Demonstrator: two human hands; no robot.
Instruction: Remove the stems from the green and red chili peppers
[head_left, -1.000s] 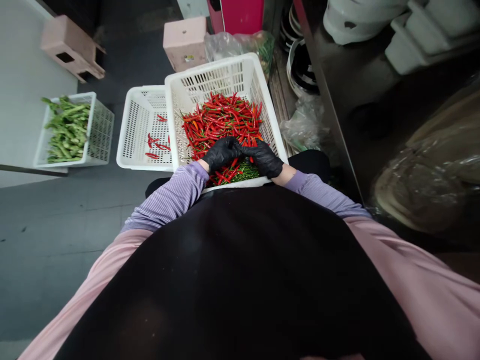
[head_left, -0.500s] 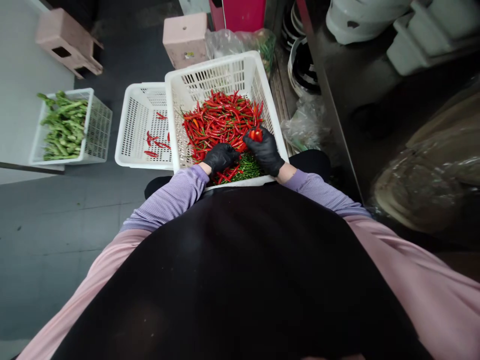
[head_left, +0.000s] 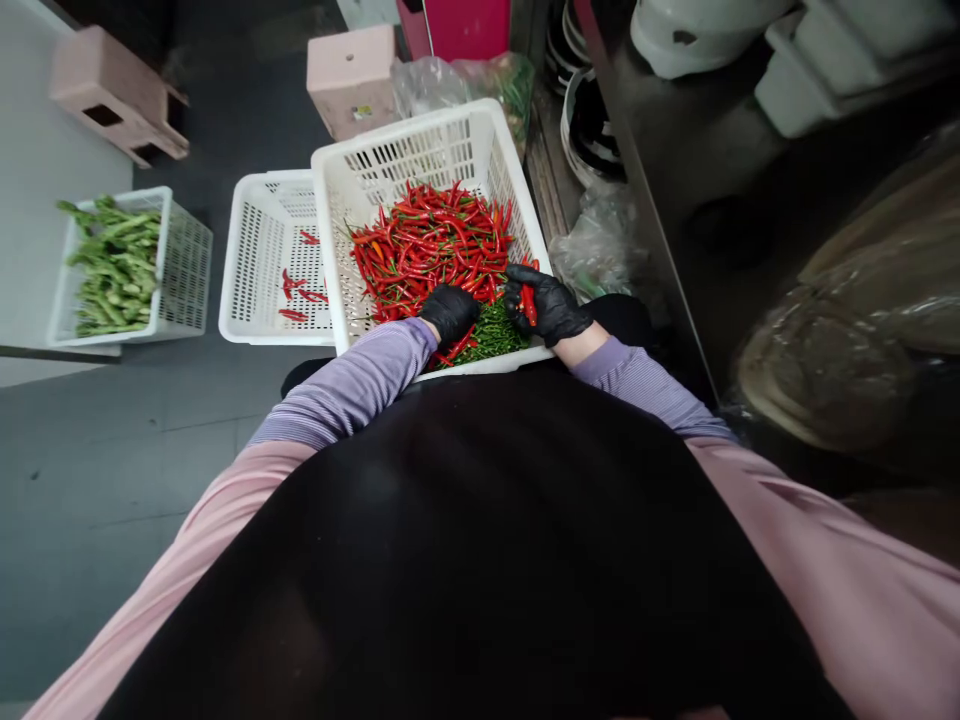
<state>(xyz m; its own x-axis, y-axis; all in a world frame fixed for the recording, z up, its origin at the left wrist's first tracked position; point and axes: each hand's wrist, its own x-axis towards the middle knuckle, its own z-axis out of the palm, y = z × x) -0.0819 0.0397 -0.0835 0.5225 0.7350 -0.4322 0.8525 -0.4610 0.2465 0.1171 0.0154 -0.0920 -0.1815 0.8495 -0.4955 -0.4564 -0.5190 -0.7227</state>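
Observation:
A white slatted plastic basket (head_left: 517, 175) rests at my lap, holding a heap of red chili peppers (head_left: 431, 235) with green stems. A patch of loose green stems (head_left: 491, 335) lies at its near side, between my hands. My right hand (head_left: 551, 305), in a black glove, is closed around a few red chilies, which show between thumb and fingers. Over the near edge of the heap, my black-gloved left hand (head_left: 452, 312) has its fingers curled downward among the chilies and stems. What those fingers hold is hidden.
A second white basket (head_left: 244, 260) with several red chilies stands left, partly behind the first. Farther left, a white basket (head_left: 187, 265) holds green vegetables (head_left: 116, 265). Pink stools (head_left: 352, 75) stand beyond. Plastic bags (head_left: 600, 240) and a dark metal edge (head_left: 660, 215) lie right.
My right hand has turned and come slightly lower, its chilies now pointing downward. My left hand has shifted slightly right relative to the basket. The whole view has slid a little left.

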